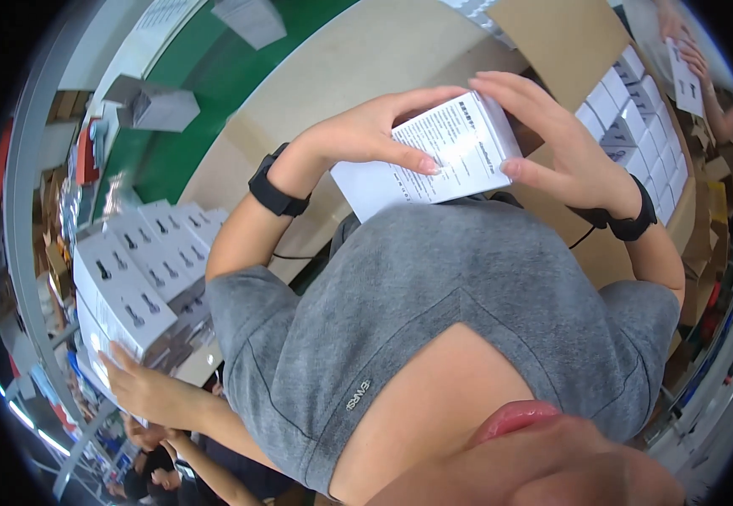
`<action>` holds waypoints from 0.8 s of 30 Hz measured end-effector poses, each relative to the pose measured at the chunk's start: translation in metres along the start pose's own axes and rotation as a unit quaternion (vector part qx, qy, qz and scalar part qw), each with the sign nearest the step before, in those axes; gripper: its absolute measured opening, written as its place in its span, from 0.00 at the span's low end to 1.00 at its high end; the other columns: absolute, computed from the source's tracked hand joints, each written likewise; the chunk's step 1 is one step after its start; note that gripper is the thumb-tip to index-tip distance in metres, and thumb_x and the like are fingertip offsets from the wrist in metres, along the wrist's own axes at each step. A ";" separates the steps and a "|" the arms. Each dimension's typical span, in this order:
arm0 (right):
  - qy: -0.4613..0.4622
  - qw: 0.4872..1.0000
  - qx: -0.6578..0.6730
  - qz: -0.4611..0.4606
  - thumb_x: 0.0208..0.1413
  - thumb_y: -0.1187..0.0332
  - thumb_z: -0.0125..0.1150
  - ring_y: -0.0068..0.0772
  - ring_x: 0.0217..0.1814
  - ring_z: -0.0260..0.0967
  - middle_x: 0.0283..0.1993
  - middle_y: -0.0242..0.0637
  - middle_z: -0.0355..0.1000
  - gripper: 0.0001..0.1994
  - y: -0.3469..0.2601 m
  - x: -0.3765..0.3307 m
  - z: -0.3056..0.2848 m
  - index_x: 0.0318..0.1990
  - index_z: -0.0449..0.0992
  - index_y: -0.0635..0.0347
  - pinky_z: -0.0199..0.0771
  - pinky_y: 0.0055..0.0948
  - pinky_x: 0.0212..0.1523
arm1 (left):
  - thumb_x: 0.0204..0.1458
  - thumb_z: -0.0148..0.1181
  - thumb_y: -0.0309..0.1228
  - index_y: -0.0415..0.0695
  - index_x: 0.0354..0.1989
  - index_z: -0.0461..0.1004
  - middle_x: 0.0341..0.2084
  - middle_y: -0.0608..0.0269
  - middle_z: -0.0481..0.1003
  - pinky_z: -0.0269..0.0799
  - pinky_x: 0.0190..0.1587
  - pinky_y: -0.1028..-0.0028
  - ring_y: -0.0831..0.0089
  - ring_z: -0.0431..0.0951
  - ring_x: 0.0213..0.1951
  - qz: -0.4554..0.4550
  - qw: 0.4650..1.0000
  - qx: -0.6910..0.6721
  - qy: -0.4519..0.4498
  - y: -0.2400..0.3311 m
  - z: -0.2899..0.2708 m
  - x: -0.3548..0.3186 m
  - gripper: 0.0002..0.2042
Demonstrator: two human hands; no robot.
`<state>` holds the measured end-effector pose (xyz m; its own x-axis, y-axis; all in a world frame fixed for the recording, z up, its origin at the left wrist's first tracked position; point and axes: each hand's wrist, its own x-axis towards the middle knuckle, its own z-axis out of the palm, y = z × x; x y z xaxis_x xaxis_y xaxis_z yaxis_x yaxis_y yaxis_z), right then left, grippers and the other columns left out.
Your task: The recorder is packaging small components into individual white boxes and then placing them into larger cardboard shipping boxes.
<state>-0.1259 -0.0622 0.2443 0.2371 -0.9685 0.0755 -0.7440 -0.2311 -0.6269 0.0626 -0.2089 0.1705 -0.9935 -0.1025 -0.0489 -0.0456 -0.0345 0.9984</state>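
Close to my body I hold a white cardboard box (455, 156) covered in small dark print. My left hand (375, 131) lies along its left side, thumb pressed on the printed face. At the opposite end my right hand (564, 152) grips it, fingers at the far edge and thumb at the near right corner. Another white printed panel (375, 192) shows below the box on the left; whether it is a separate box I cannot tell. Dark bands circle both my wrists.
A brown open carton (552, 38) at the right contains rows of white boxes (628, 105). Another person's hand (695, 63) holds a white box beyond it. Left, a hand (151, 392) touches stacked white boxes (134, 278). White boxes (160, 108) sit on a green belt (223, 76) beyond the beige table (299, 88).
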 end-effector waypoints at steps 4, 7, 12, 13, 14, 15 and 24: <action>-0.022 0.997 0.008 -0.072 0.45 0.66 0.55 0.36 0.52 0.60 0.49 0.43 0.60 0.22 0.008 0.004 0.002 0.49 0.64 0.63 0.63 0.29 0.50 | 0.33 0.68 0.39 0.42 0.59 0.53 0.50 0.54 0.65 0.59 0.53 0.71 0.66 0.64 0.52 -0.013 0.998 -0.032 -0.043 -0.011 0.006 0.000 0.42; -0.034 0.998 0.036 -0.045 0.44 0.66 0.57 0.36 0.50 0.61 0.46 0.41 0.61 0.19 0.009 0.002 0.007 0.45 0.66 0.63 0.63 0.29 0.49 | 0.34 0.67 0.40 0.42 0.59 0.53 0.50 0.54 0.64 0.60 0.52 0.71 0.65 0.64 0.52 -0.012 0.994 -0.012 -0.112 -0.021 0.010 0.003 0.42; -0.113 0.975 0.157 0.107 0.41 0.67 0.59 0.35 0.48 0.63 0.39 0.37 0.61 0.15 0.012 0.002 0.006 0.39 0.67 0.61 0.62 0.29 0.50 | 0.35 0.66 0.40 0.43 0.59 0.53 0.50 0.54 0.64 0.59 0.53 0.70 0.65 0.64 0.52 -0.020 0.989 -0.031 -0.142 -0.024 0.010 0.006 0.41; -0.146 0.960 0.186 0.150 0.41 0.68 0.59 0.35 0.47 0.64 0.37 0.36 0.62 0.15 0.017 0.004 0.004 0.37 0.67 0.61 0.63 0.29 0.50 | 0.34 0.67 0.40 0.43 0.59 0.53 0.50 0.54 0.64 0.59 0.53 0.70 0.65 0.64 0.52 -0.018 0.989 -0.035 -0.142 -0.028 0.007 0.006 0.41; -0.145 0.960 0.184 0.152 0.41 0.68 0.59 0.35 0.47 0.64 0.37 0.36 0.62 0.15 0.030 0.003 -0.001 0.37 0.67 0.61 0.63 0.29 0.50 | 0.34 0.67 0.39 0.43 0.59 0.53 0.50 0.55 0.64 0.59 0.53 0.70 0.65 0.64 0.52 -0.016 0.989 -0.037 -0.144 -0.031 0.004 0.007 0.42; -0.129 0.953 0.248 0.118 0.41 0.67 0.59 0.35 0.47 0.64 0.38 0.36 0.62 0.15 0.054 0.000 -0.008 0.39 0.67 0.61 0.64 0.29 0.49 | 0.33 0.67 0.39 0.43 0.59 0.53 0.51 0.55 0.64 0.59 0.53 0.70 0.65 0.64 0.52 -0.014 0.988 -0.040 -0.147 -0.034 0.001 0.006 0.42; 0.086 0.983 0.154 0.045 0.48 0.61 0.55 0.31 0.46 0.65 0.42 0.39 0.67 0.21 0.007 -0.002 0.024 0.47 0.65 0.65 0.69 0.28 0.40 | 0.28 0.70 0.37 0.43 0.58 0.55 0.51 0.57 0.64 0.55 0.55 0.71 0.66 0.63 0.53 0.020 0.996 -0.070 0.048 -0.046 -0.006 -0.020 0.43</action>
<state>-0.1166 -0.0595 0.2216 0.0499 -0.9912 0.1226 -0.5261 -0.1305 -0.8404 0.0856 -0.2112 0.1257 -0.9794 -0.2008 -0.0189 0.0149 -0.1654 0.9861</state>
